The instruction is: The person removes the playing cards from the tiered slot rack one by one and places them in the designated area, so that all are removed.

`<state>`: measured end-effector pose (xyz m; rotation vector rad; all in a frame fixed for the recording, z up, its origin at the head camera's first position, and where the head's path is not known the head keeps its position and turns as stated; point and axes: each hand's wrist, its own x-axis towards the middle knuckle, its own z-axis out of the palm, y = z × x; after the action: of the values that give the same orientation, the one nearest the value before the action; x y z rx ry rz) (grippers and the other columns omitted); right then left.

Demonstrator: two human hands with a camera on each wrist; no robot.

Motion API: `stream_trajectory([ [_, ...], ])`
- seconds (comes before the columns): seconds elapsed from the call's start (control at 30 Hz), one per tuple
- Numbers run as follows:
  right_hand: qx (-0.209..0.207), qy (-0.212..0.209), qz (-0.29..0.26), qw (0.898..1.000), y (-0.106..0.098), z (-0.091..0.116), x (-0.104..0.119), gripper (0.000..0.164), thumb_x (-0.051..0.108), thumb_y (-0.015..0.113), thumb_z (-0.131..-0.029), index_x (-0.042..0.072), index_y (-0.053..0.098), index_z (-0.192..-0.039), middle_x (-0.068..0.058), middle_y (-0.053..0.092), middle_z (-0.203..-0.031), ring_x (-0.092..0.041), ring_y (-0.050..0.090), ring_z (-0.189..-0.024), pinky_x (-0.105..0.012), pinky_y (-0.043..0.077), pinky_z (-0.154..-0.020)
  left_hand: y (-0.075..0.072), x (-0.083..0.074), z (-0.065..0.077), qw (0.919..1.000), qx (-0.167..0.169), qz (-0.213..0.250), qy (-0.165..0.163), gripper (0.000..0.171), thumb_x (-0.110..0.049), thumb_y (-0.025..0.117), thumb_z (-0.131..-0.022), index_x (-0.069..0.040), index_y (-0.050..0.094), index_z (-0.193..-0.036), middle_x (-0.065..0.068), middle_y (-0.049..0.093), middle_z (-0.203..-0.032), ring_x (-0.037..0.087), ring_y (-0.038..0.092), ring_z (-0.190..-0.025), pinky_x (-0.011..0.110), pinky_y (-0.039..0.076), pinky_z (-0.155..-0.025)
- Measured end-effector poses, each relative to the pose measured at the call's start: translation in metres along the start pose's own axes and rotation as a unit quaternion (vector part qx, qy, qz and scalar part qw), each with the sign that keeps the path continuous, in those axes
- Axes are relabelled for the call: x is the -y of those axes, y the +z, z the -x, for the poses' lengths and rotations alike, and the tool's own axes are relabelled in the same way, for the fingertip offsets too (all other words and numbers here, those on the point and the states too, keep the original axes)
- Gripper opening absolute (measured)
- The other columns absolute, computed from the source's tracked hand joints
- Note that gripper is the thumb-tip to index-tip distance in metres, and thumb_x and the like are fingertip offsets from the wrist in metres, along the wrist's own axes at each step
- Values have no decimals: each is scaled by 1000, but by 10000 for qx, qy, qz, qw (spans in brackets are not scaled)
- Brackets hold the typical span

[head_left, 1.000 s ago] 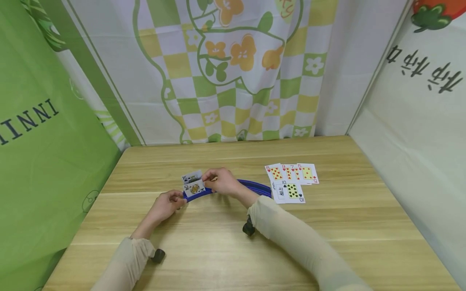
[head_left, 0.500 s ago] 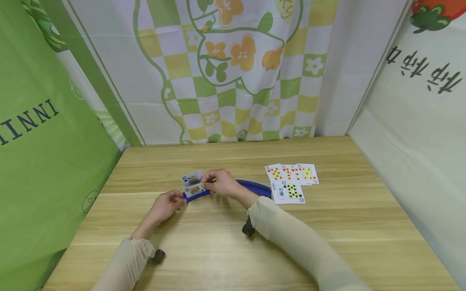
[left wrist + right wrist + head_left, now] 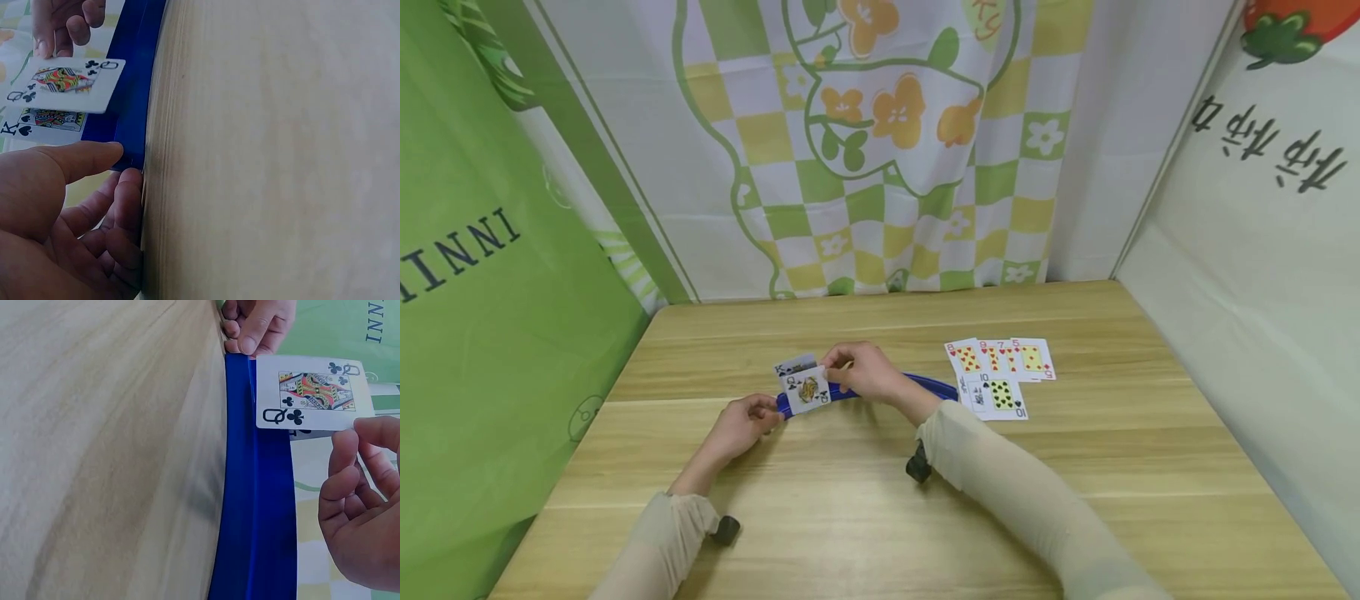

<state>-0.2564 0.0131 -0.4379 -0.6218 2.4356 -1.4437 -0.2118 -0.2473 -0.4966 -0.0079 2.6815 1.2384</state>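
Between the thumb and fingers of my right hand point(image 3: 865, 372) is the queen of clubs point(image 3: 807, 389), pinched by its upper right corner. It is face toward me, overlapping the left part of a curved blue card holder point(image 3: 931, 385). Behind it the king of spades point(image 3: 794, 365) stands in the holder, its lower part covered by the queen. My left hand point(image 3: 747, 425) grips the holder's left end; in the left wrist view the thumb point(image 3: 106, 153) lies on the blue end with the fingers curled beside it. The right wrist view shows the queen point(image 3: 312, 394) above the holder's groove.
To the right of the holder, several playing cards lie overlapping face up, among them the ten of spades point(image 3: 1002, 396), eight of hearts point(image 3: 967, 358) and five of diamonds point(image 3: 1033, 358). The wooden table point(image 3: 820, 517) meets a patterned curtain point(image 3: 887, 208) at the back.
The queen of clubs sat lower in the holder half a second ago; my right hand has lifted it up and out, and its lower edge now shows over the holder's front. My left hand stays put.
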Motion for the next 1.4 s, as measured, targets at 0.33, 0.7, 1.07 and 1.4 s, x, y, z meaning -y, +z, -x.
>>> stream_trajectory([
  [0.33, 44, 128, -282, 9995, -6, 7, 3, 8, 17, 65, -95, 12, 70, -99, -5, 66, -89, -21, 62, -68, -38, 55, -65, 0, 1, 0, 10000, -35, 28, 75, 31, -16, 69, -92, 2, 64, -117, 13, 71, -96, 14, 61, -74, 24, 50, -61],
  [0.7, 151, 267, -594, 9978, -20, 17, 0, 12, 17, 63, -96, 10, 67, -104, -4, 64, -87, -24, 59, -68, -33, 51, -63, 0, 0, 0, 9998, -89, 25, 181, 30, -14, 70, -91, 3, 65, -115, 13, 72, -94, 13, 61, -71, 24, 49, -60],
  [1.07, -83, 426, -847, 9955, -39, 26, -9, 16, 15, 63, -95, 5, 65, -109, -4, 65, -89, -16, 56, -66, -27, 48, -63, -1, -1, 0, 9999, -50, -40, 127, 31, -17, 70, -92, 1, 65, -116, 12, 71, -96, 14, 61, -73, 24, 49, -62],
  [1.4, -204, 513, -765, 9955, -56, 38, -17, 17, 16, 62, -97, 5, 64, -110, -7, 66, -89, -16, 58, -68, -36, 52, -69, 0, 1, 0, 9999, -19, -51, 127, 31, -19, 70, -92, 0, 65, -116, 11, 71, -96, 12, 61, -75, 24, 50, -63],
])
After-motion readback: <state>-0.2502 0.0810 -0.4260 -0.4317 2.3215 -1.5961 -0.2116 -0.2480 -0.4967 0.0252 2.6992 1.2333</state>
